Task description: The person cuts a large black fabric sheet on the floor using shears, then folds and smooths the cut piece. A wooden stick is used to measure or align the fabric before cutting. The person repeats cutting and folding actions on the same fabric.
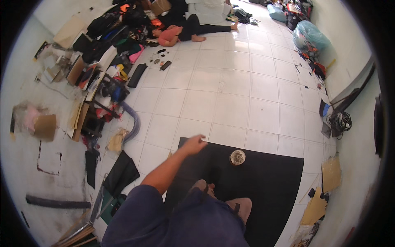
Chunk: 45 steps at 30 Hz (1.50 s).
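My left hand [195,145] reaches out over the far left edge of a black mat [263,185], at the end of a bare forearm and a dark blue sleeve. One finger stretches out and the others look loosely bent. Nothing shows in its grip. To its right on the mat stands a small round container [237,157], pale at the rim with a dark, mottled top. The hand does not touch it. Between my knees a small patch of skin shows; whether it is a hand or a foot I cannot tell. My right arm is not visible.
White floor tiles [230,99] stretch beyond the mat. A person [177,35] lies on the floor at the far left beside heaped bags and clothes. Along the left wall are a cluttered shelf and a grey hose [132,121]. Cardboard [314,206] and cables [340,122] line the right wall.
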Each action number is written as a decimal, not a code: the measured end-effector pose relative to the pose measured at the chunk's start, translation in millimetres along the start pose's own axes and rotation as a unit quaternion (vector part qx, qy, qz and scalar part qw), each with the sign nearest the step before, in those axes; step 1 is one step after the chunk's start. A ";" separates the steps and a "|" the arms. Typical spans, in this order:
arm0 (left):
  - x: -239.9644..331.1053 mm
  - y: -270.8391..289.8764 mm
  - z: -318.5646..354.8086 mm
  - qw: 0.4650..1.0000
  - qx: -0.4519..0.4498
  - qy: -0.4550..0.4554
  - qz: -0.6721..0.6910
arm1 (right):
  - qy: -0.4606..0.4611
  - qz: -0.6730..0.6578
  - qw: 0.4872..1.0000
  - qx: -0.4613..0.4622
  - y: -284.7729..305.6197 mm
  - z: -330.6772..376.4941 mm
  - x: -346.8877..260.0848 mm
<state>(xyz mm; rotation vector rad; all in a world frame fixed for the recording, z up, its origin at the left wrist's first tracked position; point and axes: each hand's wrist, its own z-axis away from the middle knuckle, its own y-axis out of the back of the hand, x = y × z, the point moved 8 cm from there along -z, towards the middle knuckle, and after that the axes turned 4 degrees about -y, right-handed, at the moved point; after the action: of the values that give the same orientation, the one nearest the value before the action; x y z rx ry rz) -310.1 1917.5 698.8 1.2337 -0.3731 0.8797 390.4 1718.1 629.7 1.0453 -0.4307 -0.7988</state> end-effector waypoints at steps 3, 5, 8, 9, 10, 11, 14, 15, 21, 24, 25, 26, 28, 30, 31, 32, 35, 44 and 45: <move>6.9 25.8 -61.9 0.999 0.013 0.005 -0.029 | -0.024 -0.012 1.000 0.003 2.0 3.3 -8.2; -0.8 23.6 -91.9 0.999 -0.009 0.025 -0.047 | -0.042 -0.023 0.999 0.006 2.8 4.8 -7.6; -53.5 5.7 -104.2 0.989 -0.069 0.085 -0.095 | -0.063 -0.034 0.997 0.002 -1.9 8.9 -8.3; -78.7 -3.0 -99.5 0.984 -0.086 0.108 -0.115 | -0.067 -0.036 0.997 -0.004 -4.9 10.0 -9.5; -93.0 -14.0 -95.6 0.978 -0.103 0.109 -0.146 | -0.072 -0.039 0.997 -0.005 -6.0 10.0 -8.9; -98.5 -23.2 -93.5 0.971 -0.117 0.109 -0.178 | -0.081 -0.043 0.996 -0.007 -7.5 11.1 -6.6; -65.6 -71.1 -75.0 0.965 -0.184 0.108 -0.152 | -0.110 -0.050 0.993 0.001 -1.1 11.5 5.6; -50.2 -79.9 -68.6 0.969 -0.181 0.100 -0.140 | -0.117 -0.054 0.992 0.002 -2.9 12.6 8.4; -31.6 -132.8 -71.9 0.956 -0.238 0.111 -0.131 | -0.160 -0.073 0.984 -0.001 -10.4 26.0 30.7; 29.5 -141.4 -108.9 0.942 -0.275 0.063 -0.183 | -0.214 -0.092 0.972 0.012 -11.3 43.3 57.7; 52.3 -136.7 -120.8 0.930 -0.294 0.044 -0.216 | -0.236 -0.098 0.967 0.014 -14.6 52.2 65.8; 57.9 -134.5 -142.6 0.936 -0.274 0.021 -0.219 | -0.257 -0.102 0.961 0.015 -16.6 61.5 74.8; 64.7 -117.7 -179.6 0.945 -0.232 -0.018 -0.229 | -0.298 -0.109 0.948 0.011 -26.5 84.3 87.3; 100.1 -116.5 -215.8 0.952 -0.224 -0.034 -0.204 | -0.355 -0.109 0.928 0.014 -31.7 115.9 107.6; 122.9 -114.0 -229.5 0.956 -0.218 -0.040 -0.191 | -0.383 -0.105 0.918 0.013 -34.6 135.0 116.0; 143.0 -114.2 -241.7 0.956 -0.221 -0.048 -0.186 | -0.409 -0.100 0.907 0.009 -39.8 154.4 124.1; 175.5 -125.3 -278.4 0.944 -0.256 -0.068 -0.195 | -0.488 -0.082 0.869 -0.019 -58.0 205.8 144.8; 227.3 -191.2 -519.5 0.806 -0.379 -0.222 -0.397 | -0.541 -0.226 0.808 0.057 28.4 225.3 33.4; 241.6 -236.3 -538.9 0.791 -0.421 -0.234 -0.378 | -0.536 -0.208 0.810 0.114 41.7 279.3 40.0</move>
<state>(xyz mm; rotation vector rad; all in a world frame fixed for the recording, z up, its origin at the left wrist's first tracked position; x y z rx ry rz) -89.6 2490.6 532.8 0.6131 -0.5291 -0.3215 247.6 1532.4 792.3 0.8205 -1.3135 -1.7678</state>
